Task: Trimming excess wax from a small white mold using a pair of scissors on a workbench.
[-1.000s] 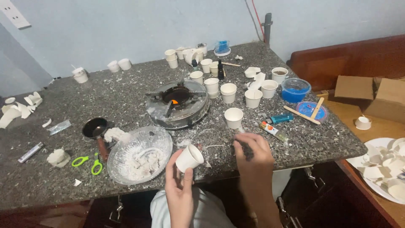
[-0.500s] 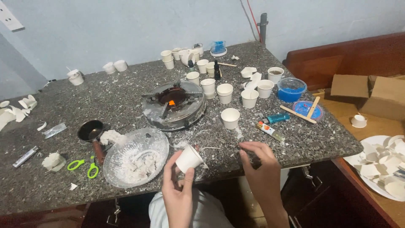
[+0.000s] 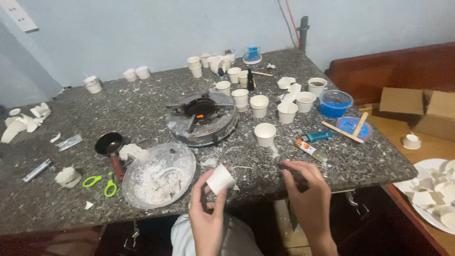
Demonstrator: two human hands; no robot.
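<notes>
Not much changed since a moment ago: left hand (image 3: 208,218) still has its grip on the paper cup (image 3: 221,178), tipped sideways over the worktop (image 3: 142,118) edge. Right hand (image 3: 308,194) rests fingers curled, can't tell what's in it. Clear bowl (image 3: 159,174) alongside holds white chunks; blue tub (image 3: 335,103) sits further right.

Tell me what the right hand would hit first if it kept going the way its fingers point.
The right hand points up and left across the stone table. Probably nothing until the lone white paper cup ahead, though depth is hard to judge.
</notes>
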